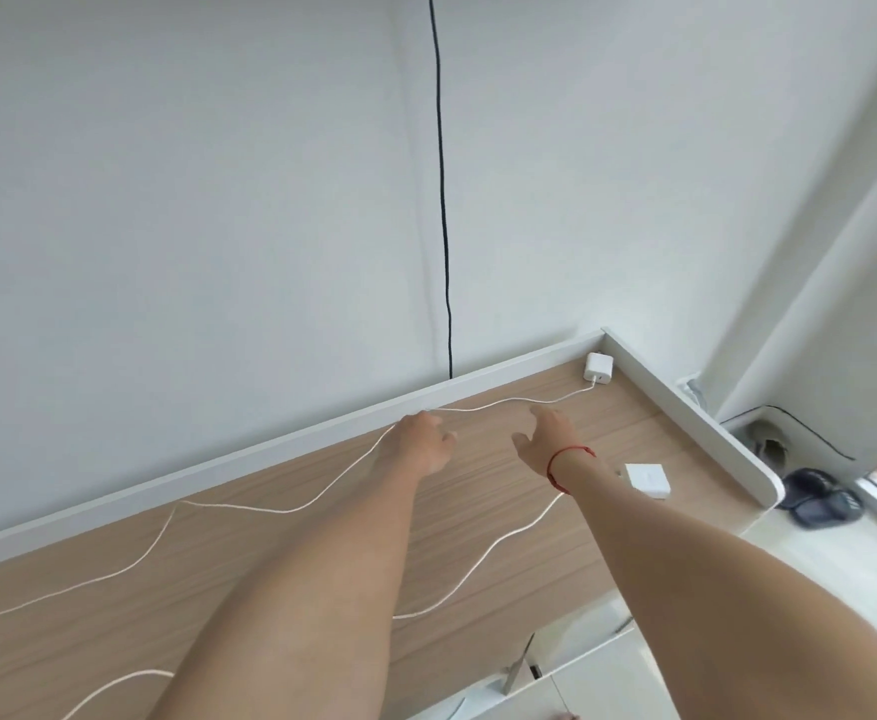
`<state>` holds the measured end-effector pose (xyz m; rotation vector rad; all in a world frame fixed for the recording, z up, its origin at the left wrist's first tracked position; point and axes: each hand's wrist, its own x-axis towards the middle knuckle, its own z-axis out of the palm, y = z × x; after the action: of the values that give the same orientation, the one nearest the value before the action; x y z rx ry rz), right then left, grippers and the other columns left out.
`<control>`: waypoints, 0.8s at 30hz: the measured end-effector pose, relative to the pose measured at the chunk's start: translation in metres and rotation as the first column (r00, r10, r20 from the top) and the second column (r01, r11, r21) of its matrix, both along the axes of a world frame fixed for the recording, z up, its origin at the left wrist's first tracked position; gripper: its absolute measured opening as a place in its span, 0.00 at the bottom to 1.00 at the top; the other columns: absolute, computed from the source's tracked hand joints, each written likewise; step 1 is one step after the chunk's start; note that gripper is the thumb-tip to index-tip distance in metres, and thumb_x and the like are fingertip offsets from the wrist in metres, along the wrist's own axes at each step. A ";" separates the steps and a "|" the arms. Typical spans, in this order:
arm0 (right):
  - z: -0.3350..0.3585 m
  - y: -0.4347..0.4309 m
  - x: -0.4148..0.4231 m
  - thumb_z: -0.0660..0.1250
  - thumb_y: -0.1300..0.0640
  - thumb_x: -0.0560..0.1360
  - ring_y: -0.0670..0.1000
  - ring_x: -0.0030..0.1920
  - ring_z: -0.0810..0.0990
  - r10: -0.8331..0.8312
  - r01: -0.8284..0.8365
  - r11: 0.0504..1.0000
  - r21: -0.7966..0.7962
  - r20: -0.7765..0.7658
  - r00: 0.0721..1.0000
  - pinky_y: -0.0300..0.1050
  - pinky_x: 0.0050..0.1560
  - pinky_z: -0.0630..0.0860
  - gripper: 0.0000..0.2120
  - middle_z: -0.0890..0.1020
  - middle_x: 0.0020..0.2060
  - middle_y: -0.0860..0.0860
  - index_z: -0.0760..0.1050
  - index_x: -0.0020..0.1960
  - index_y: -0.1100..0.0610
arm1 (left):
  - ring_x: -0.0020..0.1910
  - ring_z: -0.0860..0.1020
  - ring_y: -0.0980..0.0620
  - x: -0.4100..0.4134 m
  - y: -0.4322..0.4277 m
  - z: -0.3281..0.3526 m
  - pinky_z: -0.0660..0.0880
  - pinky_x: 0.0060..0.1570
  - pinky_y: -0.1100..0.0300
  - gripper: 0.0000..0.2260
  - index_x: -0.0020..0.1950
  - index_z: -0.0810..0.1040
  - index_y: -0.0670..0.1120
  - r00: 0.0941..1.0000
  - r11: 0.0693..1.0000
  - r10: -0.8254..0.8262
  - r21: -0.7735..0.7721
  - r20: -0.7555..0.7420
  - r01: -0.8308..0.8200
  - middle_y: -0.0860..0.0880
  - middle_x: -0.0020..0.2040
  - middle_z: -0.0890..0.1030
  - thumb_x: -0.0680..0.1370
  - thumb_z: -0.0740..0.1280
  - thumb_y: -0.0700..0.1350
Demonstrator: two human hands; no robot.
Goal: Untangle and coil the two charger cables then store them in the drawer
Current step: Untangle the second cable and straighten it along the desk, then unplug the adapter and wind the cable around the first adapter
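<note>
Two white charger cables lie spread over the wooden desk [114, 615]. One cable [499, 402] runs from a white plug brick [598, 367] in the far right corner, leftward along the back rim and across the desk. My left hand [423, 441] has its fingers curled over this cable near the rim. My right hand [543, 433] hovers just right of it, fingers spread and holding nothing. The second cable [509, 537] leads from a flat white adapter [647, 479] and passes under my right forearm. A white drawer front [582, 662] shows below the desk's front edge.
A raised white rim [270, 449] borders the desk at the back and on the right side. A black cord [444, 200] hangs down the wall behind the desk. Dark slippers [818, 496] lie on the floor at the right, beside a pale curtain [815, 278].
</note>
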<state>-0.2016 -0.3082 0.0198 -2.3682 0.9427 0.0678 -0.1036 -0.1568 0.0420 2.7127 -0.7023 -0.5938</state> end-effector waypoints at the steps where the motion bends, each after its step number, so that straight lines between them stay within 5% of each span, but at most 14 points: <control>1: 0.000 -0.008 -0.006 0.62 0.54 0.78 0.58 0.68 0.69 -0.014 0.014 1.000 0.000 -0.001 1.000 0.51 0.67 0.68 0.23 0.71 0.67 0.58 0.65 0.70 0.63 | 0.67 0.72 0.45 -0.003 -0.009 -0.001 0.70 0.62 0.55 0.19 0.70 0.71 0.48 1.000 1.000 -0.016 -0.006 -0.011 0.016 0.47 0.69 0.73 0.81 0.59 0.53; 15: -0.044 -0.141 -0.066 0.61 0.58 0.77 0.57 0.68 0.69 -0.098 0.112 0.991 0.079 -0.167 0.981 0.49 0.67 0.68 0.25 0.72 0.68 0.56 0.64 0.73 0.59 | 0.71 0.68 0.47 -0.053 -0.158 -0.061 0.65 0.69 0.55 0.22 0.73 0.69 0.49 0.980 0.992 -0.122 -0.034 -0.154 0.119 0.49 0.73 0.70 0.79 0.62 0.53; 24: -0.083 -0.184 -0.093 0.66 0.58 0.73 0.56 0.63 0.73 0.083 -0.035 0.988 0.153 -0.315 0.945 0.45 0.59 0.72 0.23 0.71 0.66 0.55 0.69 0.68 0.55 | 0.65 0.74 0.47 -0.084 -0.204 -0.118 0.70 0.65 0.54 0.18 0.67 0.74 0.49 0.948 0.996 -0.082 -0.007 -0.308 0.084 0.48 0.68 0.74 0.78 0.66 0.49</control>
<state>-0.2950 -0.4919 -0.0637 -2.2879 0.9769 0.5429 -0.1874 -0.3609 -0.0764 2.5217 -0.7324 -1.0137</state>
